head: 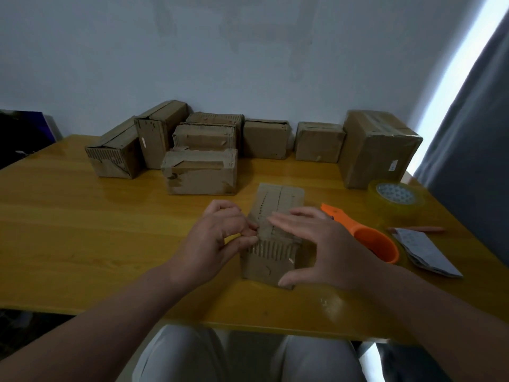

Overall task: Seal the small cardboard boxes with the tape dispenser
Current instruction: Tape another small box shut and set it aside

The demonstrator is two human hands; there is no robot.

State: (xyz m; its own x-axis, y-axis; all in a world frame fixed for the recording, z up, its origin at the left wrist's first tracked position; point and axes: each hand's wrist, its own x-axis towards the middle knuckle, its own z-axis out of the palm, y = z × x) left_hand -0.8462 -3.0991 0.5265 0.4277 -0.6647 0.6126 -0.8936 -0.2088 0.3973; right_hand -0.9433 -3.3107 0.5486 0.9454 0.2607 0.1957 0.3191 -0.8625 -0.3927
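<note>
The cardboard box (278, 205) before me is dull brown, with dark dotted lines on top and ribbed stripes along one torn edge. The counter (82, 230) is honey-yellow wood grain. The tape dispenser (377, 244) is bright orange. My trousers (179, 357) are white.

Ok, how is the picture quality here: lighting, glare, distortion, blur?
Head view: dim, bluish light; a blown-out daylight strip beside the curtain at right; soft sheen on the table; wide-angle stretch toward the corners; right hand slightly motion-blurred; the small box beneath it soft but readable.

Brown box (275, 216) flaps closed; orange dispenser (369, 238) beside.
</note>
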